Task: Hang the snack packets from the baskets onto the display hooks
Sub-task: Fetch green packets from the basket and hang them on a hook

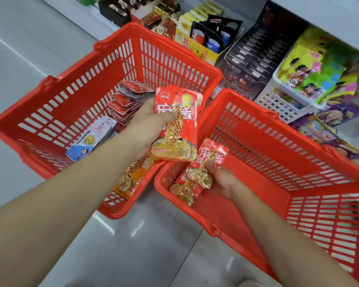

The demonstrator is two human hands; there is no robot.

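The left basket (pixel 50 125) sits on the floor, with a stack of red packets (pixel 126 100), a few white packets (pixel 93 135) and orange packets (pixel 133 175) inside. The left hand (pixel 147 125) reaches forward over it, forearm straight, thumb pressed across a red packet (pixel 174 125) held upright. The right hand (pixel 222 179) dips into the near left corner of the right basket (pixel 298 162), fingers pinched on another red packet (pixel 207 162) above loose ones (pixel 184 189).
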